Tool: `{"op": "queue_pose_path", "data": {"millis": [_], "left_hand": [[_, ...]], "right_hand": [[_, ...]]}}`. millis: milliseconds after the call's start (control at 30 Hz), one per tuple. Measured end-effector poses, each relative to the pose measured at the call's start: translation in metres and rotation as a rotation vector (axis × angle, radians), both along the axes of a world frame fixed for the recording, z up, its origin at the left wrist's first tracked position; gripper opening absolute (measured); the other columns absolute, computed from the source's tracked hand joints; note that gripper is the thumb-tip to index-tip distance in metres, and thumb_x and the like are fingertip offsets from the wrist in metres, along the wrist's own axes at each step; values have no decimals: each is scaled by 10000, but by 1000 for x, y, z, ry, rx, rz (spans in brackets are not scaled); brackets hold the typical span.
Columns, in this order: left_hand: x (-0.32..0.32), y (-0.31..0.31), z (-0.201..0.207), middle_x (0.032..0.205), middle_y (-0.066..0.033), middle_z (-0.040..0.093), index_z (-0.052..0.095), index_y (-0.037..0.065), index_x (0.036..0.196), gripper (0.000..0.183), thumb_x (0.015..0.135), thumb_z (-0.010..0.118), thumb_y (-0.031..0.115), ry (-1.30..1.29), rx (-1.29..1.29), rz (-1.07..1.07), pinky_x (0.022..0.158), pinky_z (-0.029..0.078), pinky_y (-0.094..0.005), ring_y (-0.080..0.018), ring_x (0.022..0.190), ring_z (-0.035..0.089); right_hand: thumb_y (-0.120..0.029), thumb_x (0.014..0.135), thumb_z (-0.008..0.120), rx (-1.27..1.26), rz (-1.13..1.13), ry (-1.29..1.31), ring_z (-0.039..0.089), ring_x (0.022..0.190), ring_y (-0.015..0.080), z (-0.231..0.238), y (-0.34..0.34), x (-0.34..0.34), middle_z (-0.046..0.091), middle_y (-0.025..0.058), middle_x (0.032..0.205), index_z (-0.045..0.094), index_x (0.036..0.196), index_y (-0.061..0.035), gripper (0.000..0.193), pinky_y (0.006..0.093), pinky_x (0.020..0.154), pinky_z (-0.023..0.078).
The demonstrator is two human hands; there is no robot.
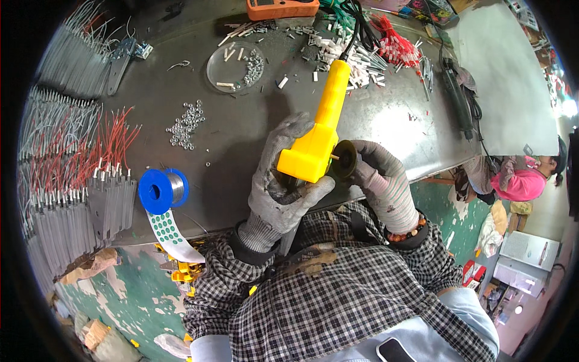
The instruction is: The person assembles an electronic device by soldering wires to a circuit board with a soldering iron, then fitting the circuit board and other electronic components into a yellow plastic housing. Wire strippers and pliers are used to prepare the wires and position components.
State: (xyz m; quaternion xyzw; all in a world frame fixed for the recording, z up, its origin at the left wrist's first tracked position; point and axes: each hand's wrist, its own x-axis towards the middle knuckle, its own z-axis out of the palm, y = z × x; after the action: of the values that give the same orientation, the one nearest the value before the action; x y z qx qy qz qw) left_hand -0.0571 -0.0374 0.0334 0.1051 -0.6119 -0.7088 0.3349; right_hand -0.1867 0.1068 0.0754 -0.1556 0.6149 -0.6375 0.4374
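A yellow corded tool (322,130), with a long handle and a blocky head, is tilted in front of me above the metal table's near edge. My gloved left hand (271,181) is wrapped around the blocky head from the left and below. A thin shaft sticks out of the head's right side and meets a round black disc (344,159). My gloved right hand (383,181) has its fingers closed on that disc's right edge; some fingertips are hidden behind it. From the handle's top end a black cord (356,30) runs away to the back.
Left stand a blue solder spool (158,192), a sticker strip (169,232) and stacked grey plates with wires (72,211). Farther back are loose nuts (186,125), a round dish (235,66), white sleeves (356,63) and an orange meter (282,8). An electric screwdriver (458,99) lies right.
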Motion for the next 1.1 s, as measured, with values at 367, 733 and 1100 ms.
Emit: {"op": "queue_pose_path", "data": {"millis": [367,733,1100], "left_hand": [[-7,4,11,1381,-167,440,489,81,1354,769,663,814,-14,18,-212,43,1053,434,-395,-293,1288,475],[-5,4,12,1317,-158,513,298,32,1471,808,782,721,46,-90,-410,47,984,472,-356,-268,1159,579],[-6,15,4,1440,-126,426,270,37,1490,876,738,711,-49,-47,-238,-17,1096,378,-362,-230,1294,473]], "right_hand": [[-155,923,615,150,-36,132,602,967,124,4,-4,5,658,73,1047,579,1188,29,325,269,878,487],[-129,880,634,282,233,469,627,780,142,17,-14,-9,670,103,870,565,1101,36,285,300,691,516],[-151,896,625,122,144,290,650,776,161,3,-2,-4,652,80,900,535,1138,19,310,283,705,523]]}}
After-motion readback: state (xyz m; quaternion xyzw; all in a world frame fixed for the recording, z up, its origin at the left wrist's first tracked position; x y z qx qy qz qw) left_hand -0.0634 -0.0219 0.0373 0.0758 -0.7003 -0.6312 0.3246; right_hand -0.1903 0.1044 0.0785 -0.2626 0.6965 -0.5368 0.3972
